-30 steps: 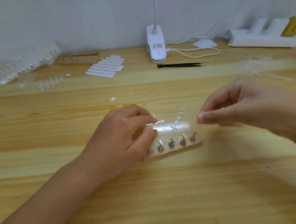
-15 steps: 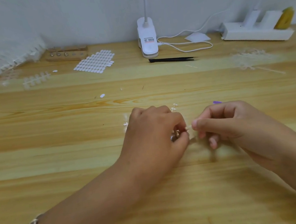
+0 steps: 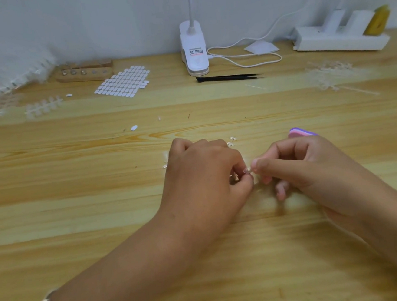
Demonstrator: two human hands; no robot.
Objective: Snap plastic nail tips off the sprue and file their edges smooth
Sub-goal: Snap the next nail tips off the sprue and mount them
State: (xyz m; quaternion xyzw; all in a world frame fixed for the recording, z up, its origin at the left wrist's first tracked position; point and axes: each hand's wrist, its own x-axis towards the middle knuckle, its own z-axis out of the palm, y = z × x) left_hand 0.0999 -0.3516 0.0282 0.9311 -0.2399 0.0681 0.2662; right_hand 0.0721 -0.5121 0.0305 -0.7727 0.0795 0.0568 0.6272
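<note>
Pinching a small clear plastic nail tip (image 3: pixel 246 170) between them, the left hand (image 3: pixel 203 181) and right hand (image 3: pixel 315 163) meet over the pale wooden table (image 3: pixel 77 210), fingers curled; a thin clear plastic sprue (image 3: pixel 232 142) pokes out beyond the left knuckles, a pink-and-purple foam file (image 3: pixel 302 131) behind the right

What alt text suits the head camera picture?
Two bare hands meet over a pale wooden table, the left hand and right hand together pinching a small clear plastic nail tip. A pink-and-purple nail file shows just behind the right hand; a white clip lamp stands farther back.
</note>
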